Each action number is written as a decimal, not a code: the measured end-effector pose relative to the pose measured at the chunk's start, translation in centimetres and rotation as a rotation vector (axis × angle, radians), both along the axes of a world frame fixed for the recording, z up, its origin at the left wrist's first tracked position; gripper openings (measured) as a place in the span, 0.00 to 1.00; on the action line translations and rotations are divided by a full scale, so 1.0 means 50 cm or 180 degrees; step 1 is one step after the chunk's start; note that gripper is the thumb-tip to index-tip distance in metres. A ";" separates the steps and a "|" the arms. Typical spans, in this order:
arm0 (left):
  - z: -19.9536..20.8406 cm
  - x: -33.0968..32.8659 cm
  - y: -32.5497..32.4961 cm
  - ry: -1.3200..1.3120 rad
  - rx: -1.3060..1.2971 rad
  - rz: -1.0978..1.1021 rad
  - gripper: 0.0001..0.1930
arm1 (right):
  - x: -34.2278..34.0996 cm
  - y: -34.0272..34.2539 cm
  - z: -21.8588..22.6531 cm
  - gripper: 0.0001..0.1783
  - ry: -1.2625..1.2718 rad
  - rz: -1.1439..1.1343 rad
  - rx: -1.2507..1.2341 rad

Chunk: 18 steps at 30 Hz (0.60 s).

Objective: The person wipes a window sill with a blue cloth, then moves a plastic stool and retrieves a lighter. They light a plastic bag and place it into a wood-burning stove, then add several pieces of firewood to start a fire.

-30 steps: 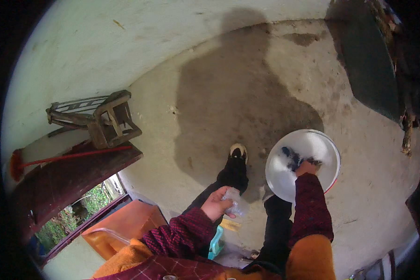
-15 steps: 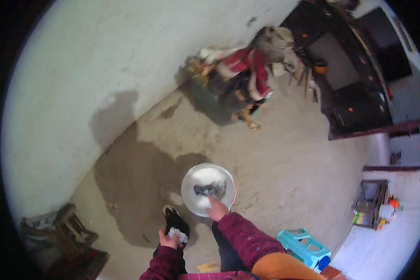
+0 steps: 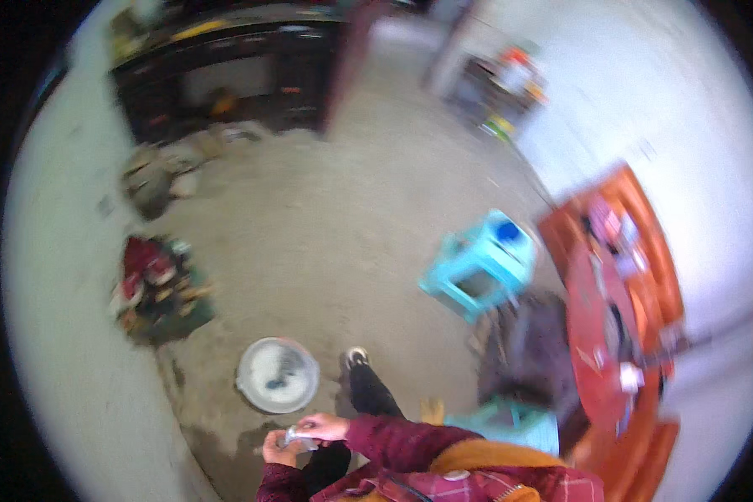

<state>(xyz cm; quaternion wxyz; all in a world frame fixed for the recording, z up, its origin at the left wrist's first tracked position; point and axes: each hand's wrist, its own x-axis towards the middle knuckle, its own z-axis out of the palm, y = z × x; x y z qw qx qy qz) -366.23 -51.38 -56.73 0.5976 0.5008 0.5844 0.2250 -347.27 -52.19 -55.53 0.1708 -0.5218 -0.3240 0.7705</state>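
Observation:
Close together at the lower middle, both my hands are on a small crumpled whitish piece, perhaps plastic film (image 3: 294, 437). My left hand (image 3: 279, 449) grips it from the left, fingers closed. The fingers of my right hand (image 3: 325, 427) pinch it from the other side. Just beyond them on the floor stands a round white basin (image 3: 243, 381), apart from both hands. White suds or powder fill much of it, with a dark grey thing (image 3: 283, 376) lying among them that is too blurred to name.
A turquoise plastic stool (image 3: 481, 263) with a blue-topped object stands to the right. Farther right are a red table (image 3: 590, 335) and an orange-brown bench (image 3: 636, 197). A box of shoes and scraps (image 3: 171, 305) sits by the left wall, sacks (image 3: 163, 180) behind it, a dark cabinet (image 3: 297, 96) beyond.
My view has swung to the right, bringing the table and bench into sight. My right hand has left the basin and joined my left hand at the crumpled whitish piece.

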 end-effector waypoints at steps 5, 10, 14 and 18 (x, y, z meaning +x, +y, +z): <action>0.118 0.103 0.013 -0.0077 0.0042 -0.1572 0.24 | 0.066 -0.099 0.037 0.14 -0.0123 -0.1025 0.0543; 0.156 0.262 -0.021 -0.0846 -0.1354 -0.1538 0.27 | 0.216 -0.206 0.057 0.14 -0.1403 -0.1861 0.0911; 0.108 0.379 -0.054 0.0361 -0.0954 -0.2113 0.27 | 0.364 -0.352 0.076 0.13 -0.2725 -0.2497 0.0489; 0.087 0.509 -0.097 0.0231 -0.1319 -0.2149 0.23 | 0.565 -0.559 0.111 0.12 -0.3779 -0.3391 0.0117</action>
